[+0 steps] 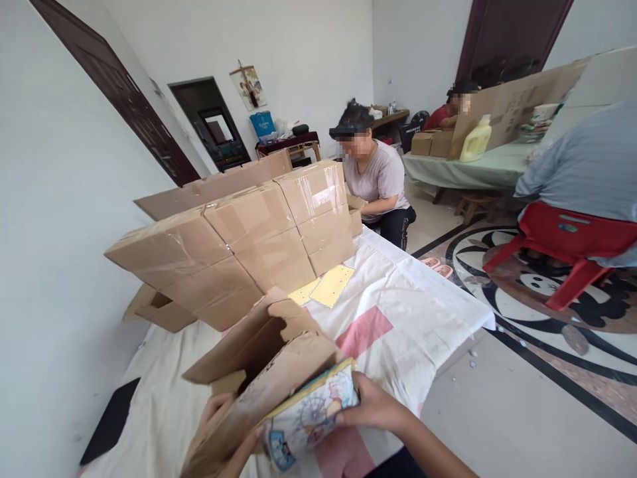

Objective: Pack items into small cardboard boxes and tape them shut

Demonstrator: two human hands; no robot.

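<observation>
An open brown cardboard box (pixel 263 372) with its flaps up is tilted near the front of the table. My left hand (pixel 219 425) is wrapped round its lower side from underneath. My right hand (pixel 373 401) grips a flat packet with a colourful cartoon print (pixel 311 418) at its right end, and the packet lies against the box's open mouth, partly under a flap. Both hands are closed on what they hold.
Taped cardboard boxes (pixel 239 245) are stacked in a row across the cloth-covered table (pixel 423 305), with yellow sheets (pixel 331 285) beside them. A person sits beyond the table. Two more people sit at a far table (pixel 488 169) on the right, one on a red chair (pixel 567 249).
</observation>
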